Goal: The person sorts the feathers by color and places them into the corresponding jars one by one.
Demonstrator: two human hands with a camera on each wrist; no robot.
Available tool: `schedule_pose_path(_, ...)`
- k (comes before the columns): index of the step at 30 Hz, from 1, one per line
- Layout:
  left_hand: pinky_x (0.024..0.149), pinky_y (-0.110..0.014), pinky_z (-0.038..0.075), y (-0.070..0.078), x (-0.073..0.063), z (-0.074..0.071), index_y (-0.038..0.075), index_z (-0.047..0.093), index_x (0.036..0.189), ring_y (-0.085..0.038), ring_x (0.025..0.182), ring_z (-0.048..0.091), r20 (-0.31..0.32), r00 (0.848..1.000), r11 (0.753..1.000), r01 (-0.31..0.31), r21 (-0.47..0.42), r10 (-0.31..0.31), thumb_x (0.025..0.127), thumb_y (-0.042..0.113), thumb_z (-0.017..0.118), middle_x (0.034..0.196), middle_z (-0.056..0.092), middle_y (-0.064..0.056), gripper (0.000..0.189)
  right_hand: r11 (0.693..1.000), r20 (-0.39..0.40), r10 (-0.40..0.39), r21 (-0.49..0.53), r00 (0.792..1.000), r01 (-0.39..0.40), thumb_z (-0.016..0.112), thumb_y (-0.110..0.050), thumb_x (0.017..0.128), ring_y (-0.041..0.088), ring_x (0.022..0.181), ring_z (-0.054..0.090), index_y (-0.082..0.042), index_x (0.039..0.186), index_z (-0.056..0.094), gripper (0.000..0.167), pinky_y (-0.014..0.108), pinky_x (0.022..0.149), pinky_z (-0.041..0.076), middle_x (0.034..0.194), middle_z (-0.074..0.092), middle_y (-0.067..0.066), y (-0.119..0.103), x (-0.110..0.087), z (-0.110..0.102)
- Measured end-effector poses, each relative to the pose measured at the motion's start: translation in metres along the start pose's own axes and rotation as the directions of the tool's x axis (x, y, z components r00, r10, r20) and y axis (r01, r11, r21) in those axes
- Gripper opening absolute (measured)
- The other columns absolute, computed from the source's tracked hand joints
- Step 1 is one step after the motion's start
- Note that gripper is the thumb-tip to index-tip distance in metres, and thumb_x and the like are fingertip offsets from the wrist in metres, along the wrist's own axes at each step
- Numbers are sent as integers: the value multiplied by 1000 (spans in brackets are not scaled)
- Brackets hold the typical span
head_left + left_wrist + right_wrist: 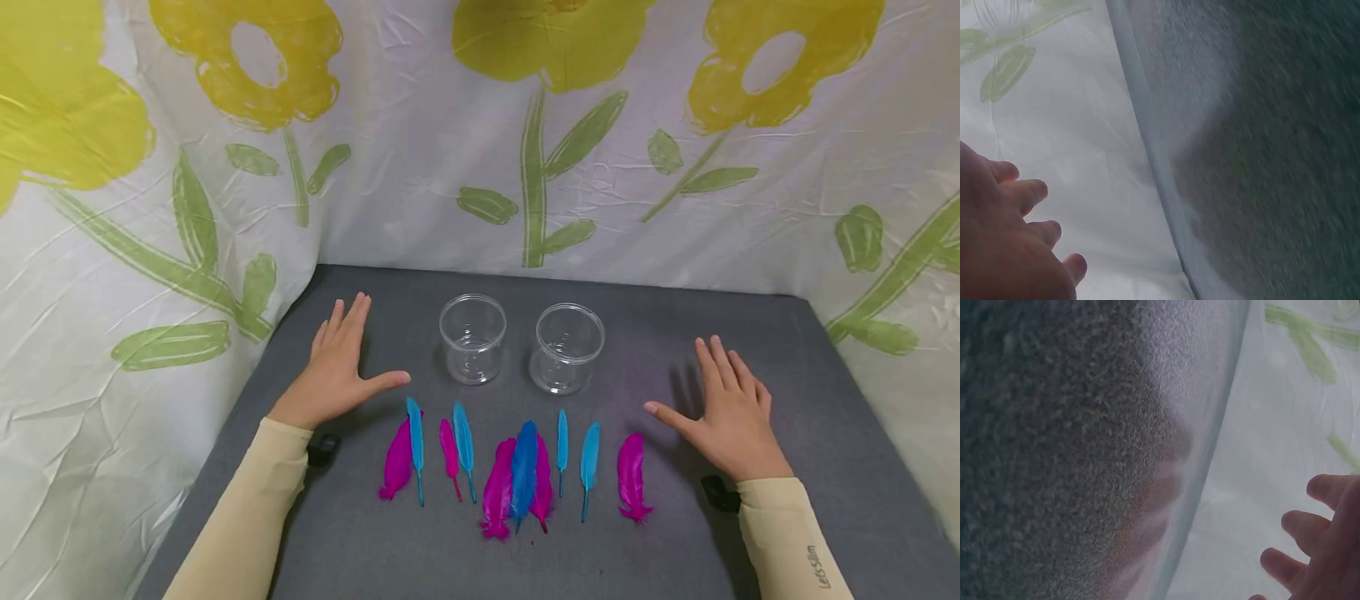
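My left hand (330, 375) is spread at the left of the grey table, empty, its thumb pointing toward the feathers. At the right, my empty right hand (733, 425) is spread likewise, nearest to a magenta feather (632, 468). Between the hands lies a loose row of feathers. A turquoise feather (416, 446) overlaps a magenta one (397, 462) at the left end; a small pink feather (449, 448) lies beside another turquoise one. Mid-row, a dark blue feather (524, 471) lies between two magenta ones. Two clear plastic cups (472, 337) stand upright behind the row. Both wrist views show only fingers, table and curtain.
A white curtain (405, 183) printed with yellow flowers hangs behind and along both sides of the grey table (420, 558). Black straps with small devices (324, 450) sit at both wrists, by the beige sleeves (240, 517).
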State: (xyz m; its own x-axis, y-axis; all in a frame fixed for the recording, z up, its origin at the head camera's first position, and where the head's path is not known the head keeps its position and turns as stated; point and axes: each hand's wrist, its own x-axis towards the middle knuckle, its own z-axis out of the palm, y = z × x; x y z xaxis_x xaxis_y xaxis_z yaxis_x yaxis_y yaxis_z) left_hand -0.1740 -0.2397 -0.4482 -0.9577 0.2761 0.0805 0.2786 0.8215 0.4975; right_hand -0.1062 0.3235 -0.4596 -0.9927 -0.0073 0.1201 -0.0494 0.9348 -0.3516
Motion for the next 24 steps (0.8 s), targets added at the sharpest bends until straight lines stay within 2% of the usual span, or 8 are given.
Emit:
schedule_pose_path(6, 135, -68, 2, 9, 10, 3, 26, -10, 174, -28, 171, -16, 21, 1000, 1000, -23, -20, 23, 85, 78, 77, 184, -6, 3, 135, 1000, 8, -7, -2, 1000, 7, 74, -76, 87, 54, 162, 13, -14, 176, 7, 127, 85, 114, 14, 183, 5, 18, -3, 0, 2)
schedule_pose_path(11, 133, -71, 11, 23, 24, 6, 28, -8, 174, -27, 172, -9, 34, 997, 997, -60, -55, 62, 81, 79, 79, 184, -3, 5, 137, 1000, -6, -28, -1, 1000, 28, 74, -76, 88, 54, 162, 15, -16, 176, 8, 125, 84, 115, 14, 183, 6, 17, -12, -4, 2)
schedule_pose_path(19, 133, -62, 26, 46, 41, 16, 32, -5, 174, -24, 172, 8, 94, 991, 986, -77, -145, 91, 77, 72, 88, 183, 2, 9, 140, 997, -29, -72, 17, 997, 73, 77, -75, 86, 51, 163, 15, -20, 176, 11, 125, 83, 116, 14, 183, 10, 15, -39, -7, -1)
schedule_pose_path(24, 133, -56, 31, 55, 49, 18, 34, 1, 175, -19, 170, 19, 112, 987, 974, -86, -209, 111, 75, 76, 87, 182, 7, 16, 139, 992, -47, -118, 29, 992, 119, 78, -74, 86, 50, 160, 21, -21, 176, 12, 123, 80, 116, 17, 182, 17, 14, -61, -11, 0)
